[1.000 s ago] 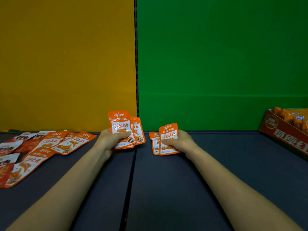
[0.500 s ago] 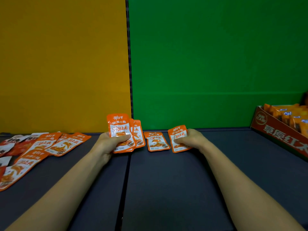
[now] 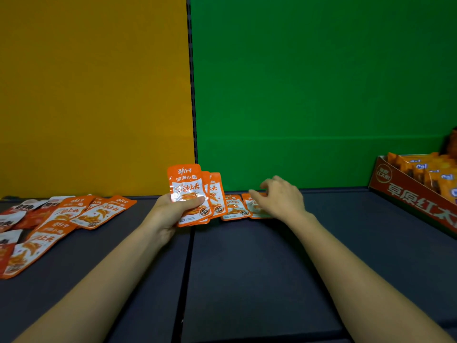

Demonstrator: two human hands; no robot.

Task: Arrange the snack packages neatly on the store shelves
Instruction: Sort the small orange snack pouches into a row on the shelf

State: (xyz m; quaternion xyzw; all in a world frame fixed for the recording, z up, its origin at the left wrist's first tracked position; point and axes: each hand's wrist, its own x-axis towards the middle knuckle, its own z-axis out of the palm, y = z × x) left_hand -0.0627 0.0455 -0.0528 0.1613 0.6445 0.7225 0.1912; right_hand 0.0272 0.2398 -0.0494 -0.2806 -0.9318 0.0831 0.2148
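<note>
Since the earlier frames the right grip [image 3: 282, 199] has released its orange foil snack packet [image 3: 257, 211], which now lies flat on the shelf instead of being pinched upright. The left grip [image 3: 170, 214] remains closed on its fan.

Nearest the camera, two bare forearms extend over the dark grey shelf surface [image 3: 247, 280], one either side of a seam [image 3: 189, 280] between two shelf panels.

Left grip: fingers and thumb are curled round a fan of orange foil snack packets [image 3: 190, 191], held upright with the printed faces toward the camera, above the seam.

Right grip: fingers are loosely spread and hold nothing. The palm sits over the released packet and covers its right part. Whether the fingertips touch it cannot be told.

A second flat orange packet [image 3: 233, 207] lies just beside the released one, on its left, between it and the fan. Both lie right of the seam, near the rear of the shelf.

At far left, a loose pile of orange, red and white snack packets [image 3: 74, 214] overlaps on the shelf. At far right stands an open red cardboard display box [image 3: 415, 196] containing orange packets [image 3: 425, 167].

Behind the shelf, a yellow back panel [image 3: 94, 95] adjoins a green back panel [image 3: 321, 82].
</note>
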